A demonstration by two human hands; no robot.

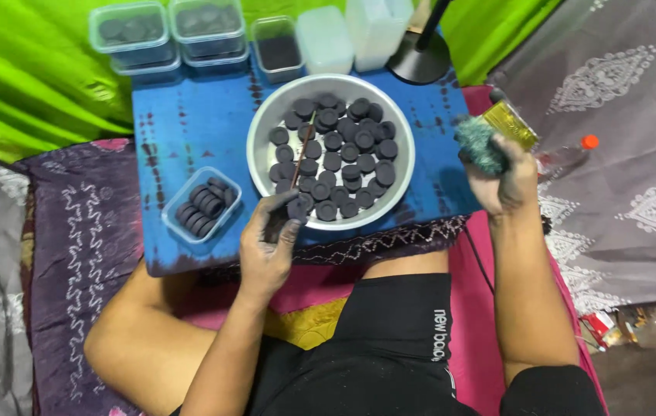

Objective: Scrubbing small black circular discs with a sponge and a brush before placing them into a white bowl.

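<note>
Charcoal discs point(333, 162), dark and round, fill the wide metal bowl point(260, 135) that sits in the middle of the blue tabletop point(197, 123). One disc point(297, 208) is pinched at the bowl's near rim by the left hand point(266, 246), whose soot-stained fingers point(275, 214) curl closed around it; whether the same fingers also grip the thin stick point(302, 156) that slants up over the discs from that spot cannot be told. The rest of the discs lie flat in the bowl just beyond those fingertips, packed close and touching one another.

To the right of the bowl, raised off the table, the right hand point(501, 181) is clenched around a fuzzy teal scrubber point(478, 144) together with a yellow-gold packet point(509, 123); that hand is apart from the bowl and from every disc.

Left of the bowl, near its front edge, a small clear tray point(181, 202) holds more discs standing on edge in a row. Behind the bowl, at the table's far edge, stand several clear lidded tubs point(131, 35), some with dark contents. A black lamp base point(420, 62) sits behind the bowl to the right. Farther right of the bowl, on the grey patterned cloth point(636, 115), lies a bottle with an orange cap point(575, 154).
</note>
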